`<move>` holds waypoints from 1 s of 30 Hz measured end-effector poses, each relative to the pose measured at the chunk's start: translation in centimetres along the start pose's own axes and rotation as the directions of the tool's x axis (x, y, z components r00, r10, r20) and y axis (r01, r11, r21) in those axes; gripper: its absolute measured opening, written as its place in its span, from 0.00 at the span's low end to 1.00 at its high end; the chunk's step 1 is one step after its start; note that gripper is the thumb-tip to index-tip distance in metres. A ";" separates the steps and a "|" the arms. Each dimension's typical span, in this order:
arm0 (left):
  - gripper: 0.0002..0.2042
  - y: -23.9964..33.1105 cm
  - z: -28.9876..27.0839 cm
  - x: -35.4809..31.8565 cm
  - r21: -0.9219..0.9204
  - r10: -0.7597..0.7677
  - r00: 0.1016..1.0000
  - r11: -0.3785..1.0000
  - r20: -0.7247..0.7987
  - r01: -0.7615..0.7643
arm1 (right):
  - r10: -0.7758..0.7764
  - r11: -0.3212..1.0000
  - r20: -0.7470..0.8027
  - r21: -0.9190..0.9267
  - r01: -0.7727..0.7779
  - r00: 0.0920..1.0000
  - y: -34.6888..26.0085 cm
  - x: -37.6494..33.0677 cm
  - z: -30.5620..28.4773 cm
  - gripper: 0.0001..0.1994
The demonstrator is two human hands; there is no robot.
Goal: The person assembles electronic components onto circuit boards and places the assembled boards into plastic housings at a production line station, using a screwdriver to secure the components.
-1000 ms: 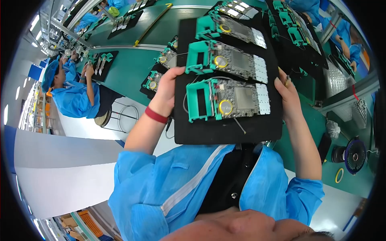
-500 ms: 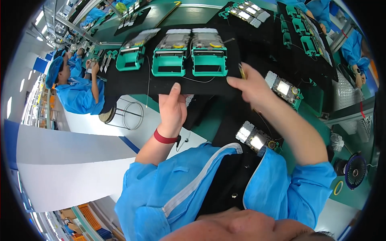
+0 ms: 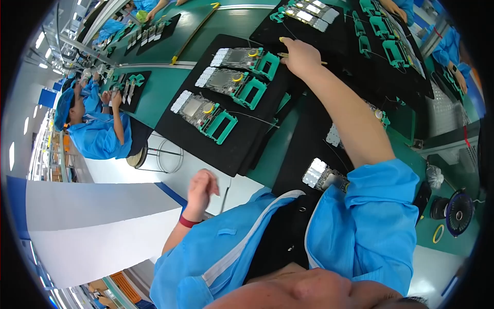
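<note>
A black mat (image 3: 170, 121) lies tilted on the green table to the left of centre, other dark sheets beneath it. It bears three circuit boards with green plastic frames: a near one (image 3: 203, 116), a middle one (image 3: 231, 85) and a far one (image 3: 244, 59). My left hand (image 3: 201, 193) is off the mat, below its near edge, its fingers loosely bent with nothing visible in them. Stretched forward, my right hand (image 3: 302, 59) grips a thin stick-like tool (image 3: 283, 55). Its fingertips are at the near edge of another black mat (image 3: 262, 36) with boards on it.
More boards with green frames (image 3: 393, 51) lie at the far right. A loose board (image 3: 321, 175) sits close to my jacket. A small fan (image 3: 459, 212) and a yellow ring (image 3: 438, 234) are at the right. A co-worker in blue (image 3: 98, 129) sits at the left.
The mat with three boards has turned and now lies flat on the table. My left hand has let go of it and drawn back; my right hand has moved forward, tool still held.
</note>
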State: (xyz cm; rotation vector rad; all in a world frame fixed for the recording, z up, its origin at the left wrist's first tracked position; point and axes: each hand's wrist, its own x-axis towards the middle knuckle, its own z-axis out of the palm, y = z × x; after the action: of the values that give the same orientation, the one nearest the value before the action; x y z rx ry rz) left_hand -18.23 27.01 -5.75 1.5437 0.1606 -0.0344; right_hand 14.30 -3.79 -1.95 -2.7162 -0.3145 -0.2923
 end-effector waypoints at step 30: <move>0.18 -2.7 13.4 0.8 0.159 -0.545 0.785 0.838 0.296 0.522 | 0.023 0.998 0.042 -0.066 -0.021 0.999 22.9 -17.3 -7.0 0.26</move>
State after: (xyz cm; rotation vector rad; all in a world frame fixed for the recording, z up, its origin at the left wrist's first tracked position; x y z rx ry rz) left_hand -16.71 13.69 -8.28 1.4929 0.3292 -0.7588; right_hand 2.61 -30.28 -7.96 -2.7918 -0.2917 -0.2424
